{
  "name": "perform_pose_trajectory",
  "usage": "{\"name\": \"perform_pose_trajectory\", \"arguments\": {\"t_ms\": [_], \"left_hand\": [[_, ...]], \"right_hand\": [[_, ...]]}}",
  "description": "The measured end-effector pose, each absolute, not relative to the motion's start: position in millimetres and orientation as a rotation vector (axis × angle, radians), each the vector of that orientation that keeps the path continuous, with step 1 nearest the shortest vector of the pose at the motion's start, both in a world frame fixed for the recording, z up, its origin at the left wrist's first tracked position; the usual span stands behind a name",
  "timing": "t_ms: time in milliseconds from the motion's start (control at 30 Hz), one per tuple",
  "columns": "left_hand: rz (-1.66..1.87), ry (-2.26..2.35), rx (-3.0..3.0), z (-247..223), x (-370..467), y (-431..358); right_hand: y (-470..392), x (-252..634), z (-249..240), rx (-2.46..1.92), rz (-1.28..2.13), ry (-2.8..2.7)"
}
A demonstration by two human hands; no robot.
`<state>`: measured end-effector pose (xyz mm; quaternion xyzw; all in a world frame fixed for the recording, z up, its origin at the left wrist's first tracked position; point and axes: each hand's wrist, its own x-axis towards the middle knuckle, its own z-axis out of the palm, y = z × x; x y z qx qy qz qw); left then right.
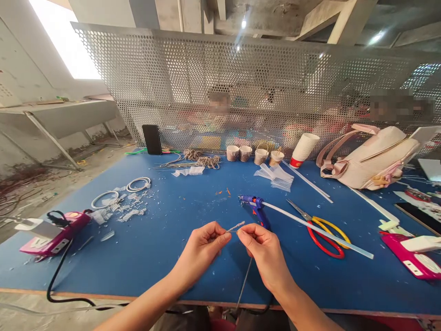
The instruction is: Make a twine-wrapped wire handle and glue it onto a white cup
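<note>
Both hands meet over the near middle of the blue table [165,216]. A short twisted length of beige twine [237,226] runs between them, one end pointing up and to the right. My left hand [206,246] pinches it between thumb and forefinger. Thumb and fingertips of my right hand [262,250] are closed on the twine from the other side. A thin greyish strand [244,282] hangs below the right hand towards the table's front edge; whether it joins the twine is hidden. Just beyond lies a blue glue gun [257,204] with a long clear glue stick [303,220].
Red-and-yellow scissors [319,225] lie at right. Behind are tangled twine [206,159], several small cups [261,156], stacked paper cups [305,149], clear plastic strips [275,177] and a pink bag [372,156]. White rings [105,200], scraps and a pink power strip [57,236] lie left.
</note>
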<state>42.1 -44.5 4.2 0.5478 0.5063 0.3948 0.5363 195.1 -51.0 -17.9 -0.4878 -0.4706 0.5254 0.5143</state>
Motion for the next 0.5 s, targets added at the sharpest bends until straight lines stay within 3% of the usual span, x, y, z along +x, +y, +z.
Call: {"name": "perform_pose_trajectory", "arguments": {"t_ms": [500], "left_hand": [[0.926, 1.167, 1.585, -5, 40, -49]], "right_hand": [[-51, 197, -17, -1.178, 1.219, -1.180]]}}
